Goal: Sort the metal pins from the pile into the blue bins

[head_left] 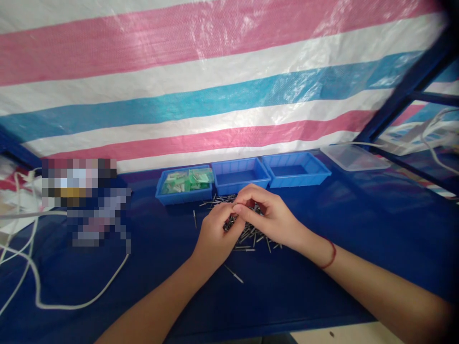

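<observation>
My left hand (pixel 218 234) and my right hand (pixel 272 215) meet at the fingertips over a loose pile of pop rivets (pixel 249 231). Both are closed in a pinch, thumbs and forefingers together. Whatever sits between the fingertips is too small or hidden to make out. Part of the pile is covered by my hands. One loose rivet (pixel 234 274) lies nearer me, and another rivet (pixel 195 218) rests to the left of the pile.
Behind the pile stand a blue bin (pixel 184 197) with small green-and-clear packets (pixel 182 181), a middle blue bin (pixel 242 186) and a right blue bin (pixel 301 180). A clear lid (pixel 353 157) lies at the back right. White cables (pixel 71 306) loop on the left.
</observation>
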